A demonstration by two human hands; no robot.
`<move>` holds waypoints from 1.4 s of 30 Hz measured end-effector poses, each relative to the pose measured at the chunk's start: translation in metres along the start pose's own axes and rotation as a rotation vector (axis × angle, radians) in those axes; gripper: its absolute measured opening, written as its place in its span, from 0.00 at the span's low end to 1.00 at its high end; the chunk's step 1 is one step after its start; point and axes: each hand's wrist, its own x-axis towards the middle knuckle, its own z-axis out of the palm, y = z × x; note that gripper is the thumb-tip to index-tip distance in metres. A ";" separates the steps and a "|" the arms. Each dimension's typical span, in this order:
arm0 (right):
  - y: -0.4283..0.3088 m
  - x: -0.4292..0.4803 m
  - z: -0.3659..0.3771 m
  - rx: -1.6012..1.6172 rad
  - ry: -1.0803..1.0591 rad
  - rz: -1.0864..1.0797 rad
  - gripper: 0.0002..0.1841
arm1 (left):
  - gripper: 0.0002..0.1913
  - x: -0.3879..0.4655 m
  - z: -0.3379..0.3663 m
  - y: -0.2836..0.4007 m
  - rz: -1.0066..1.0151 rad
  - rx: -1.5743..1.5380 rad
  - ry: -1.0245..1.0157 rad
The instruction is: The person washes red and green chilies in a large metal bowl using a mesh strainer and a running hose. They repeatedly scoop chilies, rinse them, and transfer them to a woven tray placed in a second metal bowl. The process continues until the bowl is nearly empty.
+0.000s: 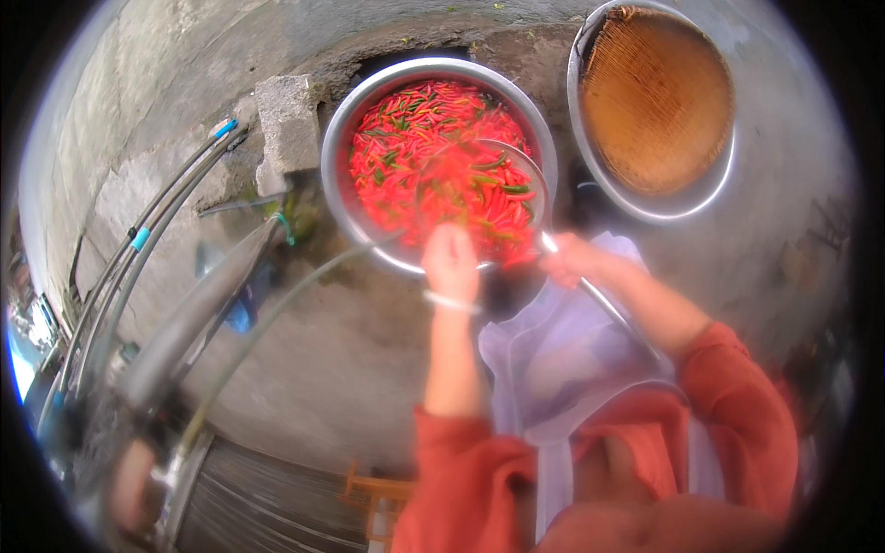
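Observation:
A wide metal basin (334,159) holds many red and some green chili peppers (408,114). Over its near right part is a round long-handled strainer (543,183) with more chilies in it. My right hand (577,261) grips the strainer's metal handle (615,311) close to the bowl. My left hand (451,259), with a pale bracelet at the wrist, is at the near edge of the strainer, over the basin's rim; its fingers are blurred and partly lost against the red chilies, so whether it holds any cannot be told.
A woven bamboo basket (657,104) lies tilted in a second metal basin (722,186) at the upper right. A hose (276,311) runs from a tap at the lower left to the chili basin. Left are a concrete block (287,124), pipes (155,221) and a blue plastic bag (242,311).

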 end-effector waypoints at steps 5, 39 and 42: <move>-0.001 -0.002 -0.027 0.051 -0.017 0.019 0.05 | 0.07 -0.013 -0.023 -0.004 -0.254 -0.541 0.209; -0.033 -0.065 -0.287 -0.115 1.125 -0.538 0.01 | 0.06 0.155 -0.042 0.001 -0.152 -0.307 0.282; -0.044 -0.044 -0.223 -0.269 0.954 -0.492 0.03 | 0.04 0.192 -0.069 0.029 -0.134 -0.420 0.402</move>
